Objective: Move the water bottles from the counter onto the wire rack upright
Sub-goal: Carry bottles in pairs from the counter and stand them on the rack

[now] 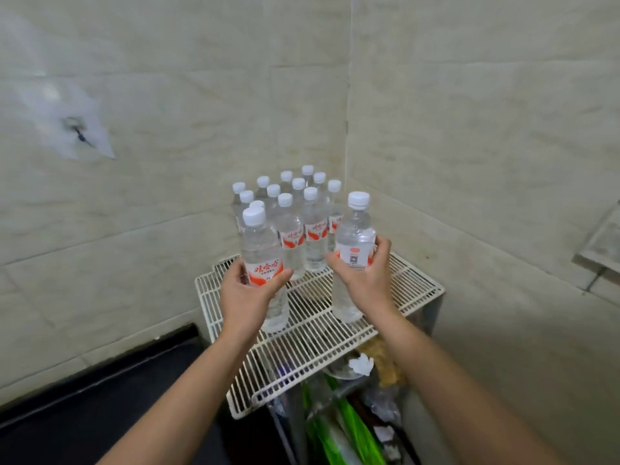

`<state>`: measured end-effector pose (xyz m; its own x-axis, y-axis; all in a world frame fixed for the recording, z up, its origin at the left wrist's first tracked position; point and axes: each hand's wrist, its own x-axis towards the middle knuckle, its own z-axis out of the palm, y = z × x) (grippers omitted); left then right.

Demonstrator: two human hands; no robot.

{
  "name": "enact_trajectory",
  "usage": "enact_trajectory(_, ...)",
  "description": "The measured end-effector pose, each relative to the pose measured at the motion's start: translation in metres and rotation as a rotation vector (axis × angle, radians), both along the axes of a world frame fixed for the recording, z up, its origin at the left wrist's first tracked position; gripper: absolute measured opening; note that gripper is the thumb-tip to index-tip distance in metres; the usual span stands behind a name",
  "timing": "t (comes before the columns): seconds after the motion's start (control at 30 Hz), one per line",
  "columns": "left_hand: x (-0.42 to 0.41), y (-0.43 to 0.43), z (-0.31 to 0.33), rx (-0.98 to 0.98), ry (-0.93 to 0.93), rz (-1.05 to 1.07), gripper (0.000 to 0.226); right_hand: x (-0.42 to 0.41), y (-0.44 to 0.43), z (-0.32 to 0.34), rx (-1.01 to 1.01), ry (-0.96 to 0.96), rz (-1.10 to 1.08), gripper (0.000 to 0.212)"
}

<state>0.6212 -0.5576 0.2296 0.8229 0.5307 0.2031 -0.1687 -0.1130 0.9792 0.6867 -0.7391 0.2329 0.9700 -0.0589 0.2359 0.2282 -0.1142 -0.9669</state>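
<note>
Red characters reading 娃哈哈 stood on the label of the bottle at centre left point(264, 263), while the bottle at centre right point(355, 250) showed a small QR code.

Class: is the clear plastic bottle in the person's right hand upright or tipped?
Upright: the clear plastic bottle with white cap has its cap on top and base toward the white wire rack, in the right hand.

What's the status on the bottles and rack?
Left hand shut on left bottle, right hand shut on right bottle, both upright over rack. Cluster standing at back corner. Front rack space free.
</note>
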Motion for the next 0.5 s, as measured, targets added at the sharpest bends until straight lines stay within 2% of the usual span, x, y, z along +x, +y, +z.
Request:
enact_trajectory(0.3,0.076,-0.017,-0.034,0.048,0.161,0.274,0.054,0.125,0.003,-0.03,-0.027,0.042,0.303,0.076)
enact_trajectory(0.5,0.091,-0.02,-0.048,0.037,0.213,0.326,0.049,0.15,0.009,-0.047,-0.037,0.033,0.499,0.092)
